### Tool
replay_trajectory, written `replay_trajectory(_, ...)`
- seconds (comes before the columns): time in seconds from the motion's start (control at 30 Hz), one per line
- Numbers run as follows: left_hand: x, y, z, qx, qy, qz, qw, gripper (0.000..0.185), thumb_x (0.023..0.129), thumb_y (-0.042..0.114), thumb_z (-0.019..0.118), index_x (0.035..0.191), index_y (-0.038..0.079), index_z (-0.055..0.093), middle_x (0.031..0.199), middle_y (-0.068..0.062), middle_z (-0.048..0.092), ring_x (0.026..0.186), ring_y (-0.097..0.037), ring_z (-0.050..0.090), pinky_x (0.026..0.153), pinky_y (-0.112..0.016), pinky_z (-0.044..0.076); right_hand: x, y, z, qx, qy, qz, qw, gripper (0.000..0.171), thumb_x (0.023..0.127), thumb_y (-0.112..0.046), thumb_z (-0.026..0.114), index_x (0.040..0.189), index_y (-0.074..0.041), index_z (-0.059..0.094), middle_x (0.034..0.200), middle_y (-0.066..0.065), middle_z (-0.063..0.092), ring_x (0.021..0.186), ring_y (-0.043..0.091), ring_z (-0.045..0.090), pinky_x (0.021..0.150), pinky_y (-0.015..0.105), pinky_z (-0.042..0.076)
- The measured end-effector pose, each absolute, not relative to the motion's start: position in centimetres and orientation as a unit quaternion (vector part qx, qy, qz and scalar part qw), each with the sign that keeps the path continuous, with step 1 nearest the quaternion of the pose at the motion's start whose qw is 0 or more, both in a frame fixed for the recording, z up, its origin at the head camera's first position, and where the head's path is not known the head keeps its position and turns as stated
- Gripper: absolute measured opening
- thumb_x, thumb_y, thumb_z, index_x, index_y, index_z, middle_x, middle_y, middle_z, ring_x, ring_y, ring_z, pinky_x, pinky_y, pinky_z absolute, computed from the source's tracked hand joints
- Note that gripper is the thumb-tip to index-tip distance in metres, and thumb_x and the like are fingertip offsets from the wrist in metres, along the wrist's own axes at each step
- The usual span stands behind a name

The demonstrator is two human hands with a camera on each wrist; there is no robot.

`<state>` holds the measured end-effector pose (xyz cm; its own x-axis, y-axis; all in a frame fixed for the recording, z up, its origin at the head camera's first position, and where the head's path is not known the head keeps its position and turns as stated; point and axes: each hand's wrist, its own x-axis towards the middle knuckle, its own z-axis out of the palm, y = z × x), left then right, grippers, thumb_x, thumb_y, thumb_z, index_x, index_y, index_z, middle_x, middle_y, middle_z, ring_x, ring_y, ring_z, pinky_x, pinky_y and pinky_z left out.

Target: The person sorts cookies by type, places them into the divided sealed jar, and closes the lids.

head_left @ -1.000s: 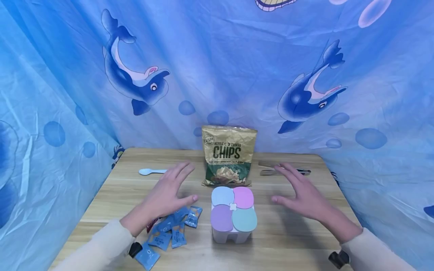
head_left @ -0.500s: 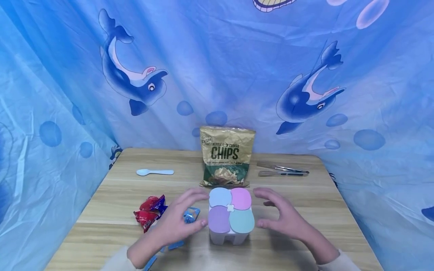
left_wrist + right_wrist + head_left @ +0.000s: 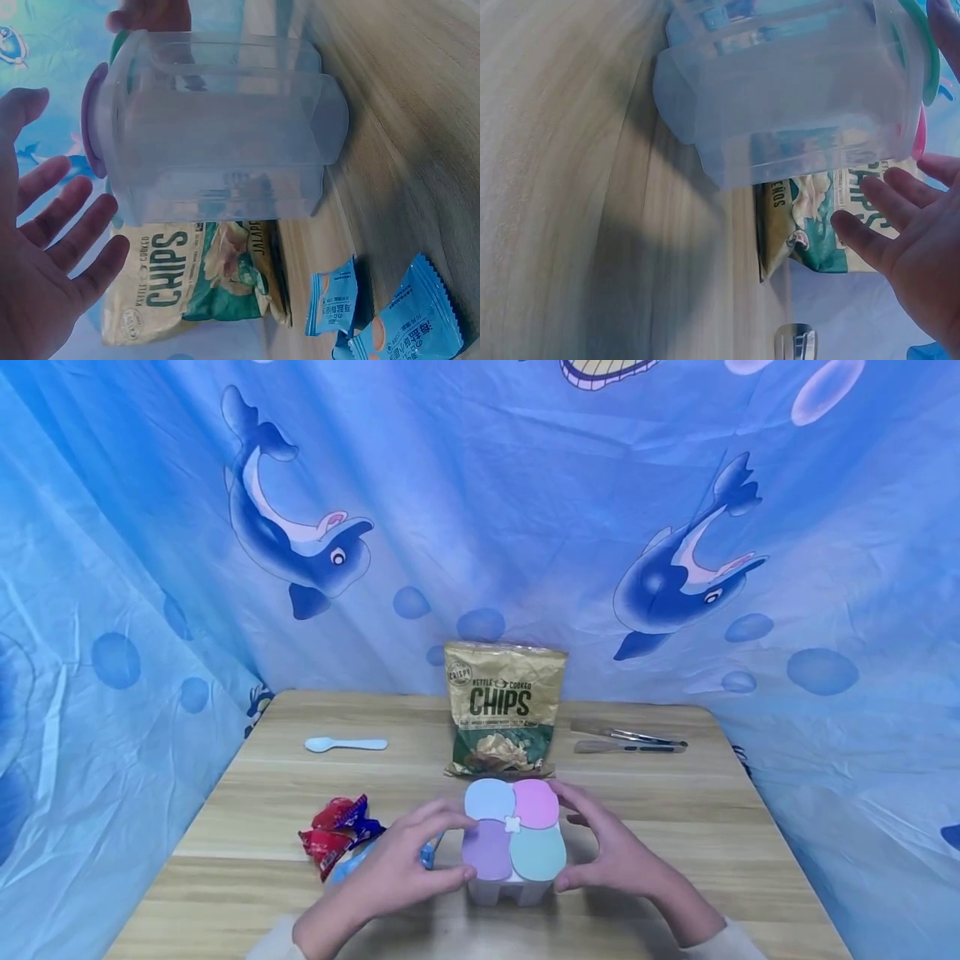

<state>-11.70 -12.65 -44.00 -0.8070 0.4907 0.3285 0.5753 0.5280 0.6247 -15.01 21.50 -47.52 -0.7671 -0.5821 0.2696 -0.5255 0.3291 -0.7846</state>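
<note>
A translucent container with four lobes stands upright on the table. Its petal-like lids are blue, pink, purple and teal. My left hand is at its left side, fingers spread and slightly bent close to the purple lid. On the opposite side, my right hand has its thumb near the teal lid and a fingertip by the pink one. Whether either hand touches the lids I cannot tell. Both wrist views show spread fingers holding nothing.
Behind the container stands a chips bag. A pale blue spoon lies at the back left, tongs at the back right. Red wrapped snacks and blue snack packets lie to the left, partly behind my left hand in the head view.
Both hands have come inward and down from either side, to the container's lid edges. The red snacks, earlier mostly hidden by my left arm, now show. The container has not visibly moved.
</note>
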Motion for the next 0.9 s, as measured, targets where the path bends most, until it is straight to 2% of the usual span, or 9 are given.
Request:
replay_trajectory(0.17,-12.1,-12.5,-44.4,-0.309,-0.871,-0.380,0.040,0.040,0.085,0.050,0.081,0.121,0.037,0.069,0.130,0.019,0.060,0.118,-0.008,0.062,0.099,-0.041,0.056,-15.1,21.4,-47.4,-0.338,0.815,-0.470,0.033,0.120,0.067,-0.029,0.097,0.163,-0.022,0.025,0.160,0.004,0.043,0.141,0.022,0.049,0.107,0.047,0.050)
replay_trajectory(0.4,-12.3,-12.6,-44.7,-0.323,-0.863,-0.388,0.035,0.044,0.081,0.044,0.086,0.121,0.030,0.073,0.127,0.020,0.059,0.114,-0.006,0.062,0.097,-0.036,0.056,-15.1,21.1,-47.2,-0.337,0.817,-0.467,0.032,0.117,0.069,-0.030,0.097,0.162,-0.018,0.027,0.159,0.005,0.044,0.138,0.024,0.052,0.104,0.046,0.052)
replay_trajectory(0.57,-12.4,-12.7,-44.8,-0.341,-0.856,-0.389,0.028,0.045,0.080,0.039,0.088,0.121,0.027,0.073,0.127,0.018,0.058,0.115,-0.006,0.061,0.097,-0.033,0.056,-15.0,21.0,-46.9,-0.329,0.822,-0.464,0.034,0.115,0.070,-0.032,0.096,0.162,-0.022,0.028,0.159,0.004,0.043,0.137,0.024,0.053,0.105,0.046,0.052)
replay_trajectory(0.77,-12.4,-12.7,-44.9,-0.348,-0.854,-0.385,0.034,0.045,0.080,0.032,0.088,0.122,0.026,0.073,0.126,0.018,0.058,0.114,-0.006,0.061,0.096,-0.032,0.056,-15.0,20.9,-46.8,-0.332,0.822,-0.461,0.029,0.115,0.070,-0.033,0.096,0.162,-0.019,0.029,0.159,0.005,0.043,0.137,0.025,0.053,0.104,0.047,0.053)
replay_trajectory(0.9,-12.5,-12.7,-45.2,-0.363,-0.849,-0.378,0.063,0.046,0.078,0.029,0.090,0.120,0.022,0.074,0.125,0.015,0.060,0.112,-0.007,0.062,0.094,-0.031,0.057,-15.0,20.9,-46.9,-0.328,0.822,-0.465,0.034,0.115,0.069,-0.031,0.096,0.161,-0.021,0.029,0.158,0.003,0.044,0.136,0.024,0.052,0.104,0.046,0.053)
